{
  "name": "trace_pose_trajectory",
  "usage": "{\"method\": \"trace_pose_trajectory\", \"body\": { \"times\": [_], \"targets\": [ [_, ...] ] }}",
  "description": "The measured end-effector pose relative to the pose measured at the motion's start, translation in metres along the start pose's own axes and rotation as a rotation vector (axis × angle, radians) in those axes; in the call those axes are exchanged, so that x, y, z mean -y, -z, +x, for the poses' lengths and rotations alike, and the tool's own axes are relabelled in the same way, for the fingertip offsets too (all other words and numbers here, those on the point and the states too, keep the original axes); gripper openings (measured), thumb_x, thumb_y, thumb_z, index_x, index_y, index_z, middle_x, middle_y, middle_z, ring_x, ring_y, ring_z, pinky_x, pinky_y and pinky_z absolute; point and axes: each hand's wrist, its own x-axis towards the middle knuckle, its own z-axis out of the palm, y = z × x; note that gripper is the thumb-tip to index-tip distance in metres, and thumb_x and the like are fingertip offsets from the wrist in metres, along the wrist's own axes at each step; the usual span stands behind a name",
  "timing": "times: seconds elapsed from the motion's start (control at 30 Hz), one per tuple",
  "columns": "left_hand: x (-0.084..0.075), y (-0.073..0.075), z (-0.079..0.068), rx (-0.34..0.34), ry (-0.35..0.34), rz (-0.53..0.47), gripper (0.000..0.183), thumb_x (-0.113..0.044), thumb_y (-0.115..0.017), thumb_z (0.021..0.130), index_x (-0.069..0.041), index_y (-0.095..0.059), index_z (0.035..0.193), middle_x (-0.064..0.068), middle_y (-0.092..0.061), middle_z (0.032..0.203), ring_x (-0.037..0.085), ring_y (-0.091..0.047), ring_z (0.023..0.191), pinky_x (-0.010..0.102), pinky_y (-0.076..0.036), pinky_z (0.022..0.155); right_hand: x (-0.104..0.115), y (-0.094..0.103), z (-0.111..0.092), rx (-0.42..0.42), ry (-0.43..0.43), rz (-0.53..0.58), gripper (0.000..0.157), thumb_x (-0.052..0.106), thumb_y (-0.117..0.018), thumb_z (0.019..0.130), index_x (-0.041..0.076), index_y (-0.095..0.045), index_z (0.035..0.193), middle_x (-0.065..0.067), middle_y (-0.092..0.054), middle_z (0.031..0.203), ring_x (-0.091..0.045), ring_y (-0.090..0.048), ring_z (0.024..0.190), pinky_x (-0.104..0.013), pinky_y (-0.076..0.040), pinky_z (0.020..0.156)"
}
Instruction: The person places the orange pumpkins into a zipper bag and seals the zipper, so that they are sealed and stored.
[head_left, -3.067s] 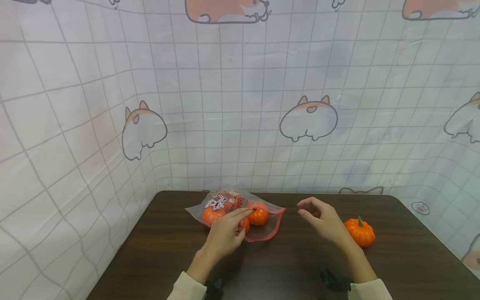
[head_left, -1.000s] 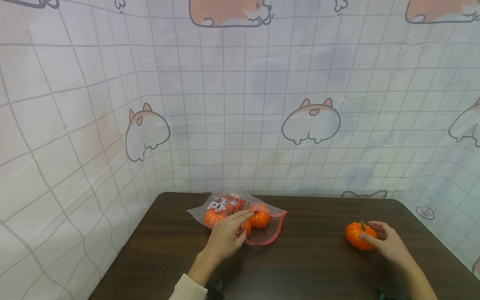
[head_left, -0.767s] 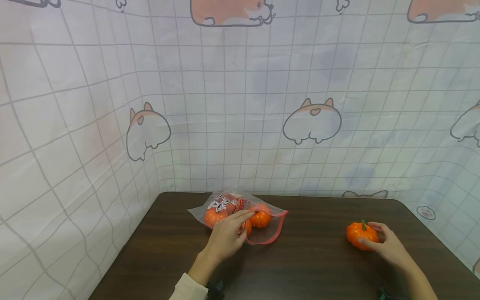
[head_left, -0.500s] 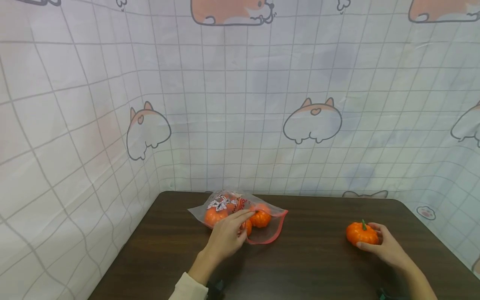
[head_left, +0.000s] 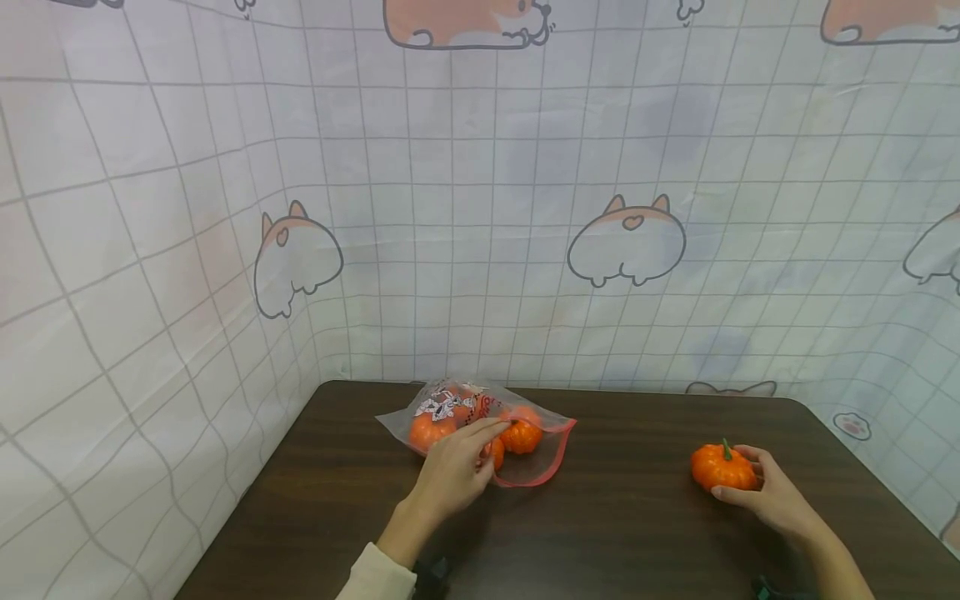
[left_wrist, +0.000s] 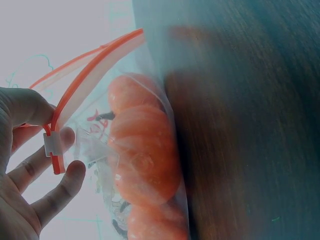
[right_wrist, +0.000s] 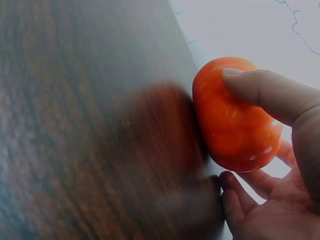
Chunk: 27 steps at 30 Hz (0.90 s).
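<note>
A clear zip bag with a red zip edge lies on the left half of the table, its mouth facing right and standing partly open. Several small orange pumpkins show through the plastic. My left hand pinches the red zip edge between thumb and finger, beside the white slider. At the right, a loose orange pumpkin with a green stem sits on the table. My right hand holds it from its right side, thumb pressed on the near face and fingers behind.
The dark wood-grain table ends at the back against a white grid-patterned cloth printed with cartoon animals. The same cloth hangs down along the left and right sides.
My right hand has moved right from near the bag's mouth to the loose pumpkin and closed its thumb and fingers on it. The left hand has stayed at the bag.
</note>
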Motion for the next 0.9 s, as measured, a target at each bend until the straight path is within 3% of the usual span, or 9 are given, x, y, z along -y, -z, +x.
{"method": "trace_pose_trajectory", "body": {
  "times": [0.47, 0.77, 0.9],
  "targets": [
    [-0.0003, -0.0005, 0.0001, -0.004, 0.001, 0.001, 0.053, -0.005, -0.073, 0.083, -0.017, -0.068, 0.135, -0.004, -0.070, 0.132, -0.002, -0.027, 0.053, 0.015, -0.020, 0.047, -0.0015, 0.0025, 0.0007, 0.014, -0.009, -0.001, 0.093, 0.033, -0.070, 0.096, -0.009, -0.012, 0.155, -0.044, -0.029, 0.147, -0.058, -0.042, 0.130, -0.061, -0.046, 0.098],
    [-0.0011, -0.0001, -0.0001, -0.002, -0.001, -0.002, 0.053, -0.005, -0.072, 0.084, -0.017, -0.068, 0.135, -0.004, -0.070, 0.132, -0.003, -0.026, 0.052, 0.014, -0.019, 0.047, 0.0039, 0.0038, -0.0002, 0.012, -0.017, -0.008, 0.093, 0.035, -0.070, 0.096, -0.008, -0.012, 0.155, -0.044, -0.029, 0.149, -0.058, -0.040, 0.131, -0.067, -0.043, 0.100],
    [-0.0009, -0.0006, 0.0000, -0.010, -0.006, -0.002, 0.053, -0.004, -0.072, 0.083, -0.017, -0.068, 0.135, -0.004, -0.070, 0.132, -0.004, -0.026, 0.052, 0.014, -0.019, 0.047, 0.0074, 0.0040, 0.0001, -0.001, 0.007, -0.024, 0.091, 0.035, -0.070, 0.096, -0.008, -0.014, 0.154, -0.043, -0.032, 0.148, -0.056, -0.045, 0.129, -0.061, -0.047, 0.099]
  ]
}}
